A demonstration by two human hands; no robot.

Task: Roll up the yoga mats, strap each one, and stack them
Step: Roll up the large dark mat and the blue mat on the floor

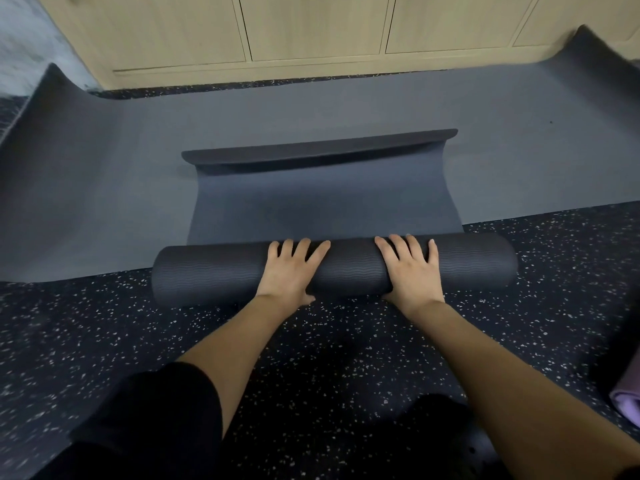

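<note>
The rolled part of the dark grey yoga mat (334, 270) lies left-to-right; left hand (289, 271) and right hand (412, 268) press flat, fingers spread.

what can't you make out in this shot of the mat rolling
Head view only:
- Palms of the left hand and right hand: pressed flat on the dark grey rolled yoga mat, hidden beneath the hands.
- Lilac soft object: cut off by the right edge, identity unclear.
- Any strap: none visible.
- Larger grey mat underneath: its curled ends are blurred.
</note>
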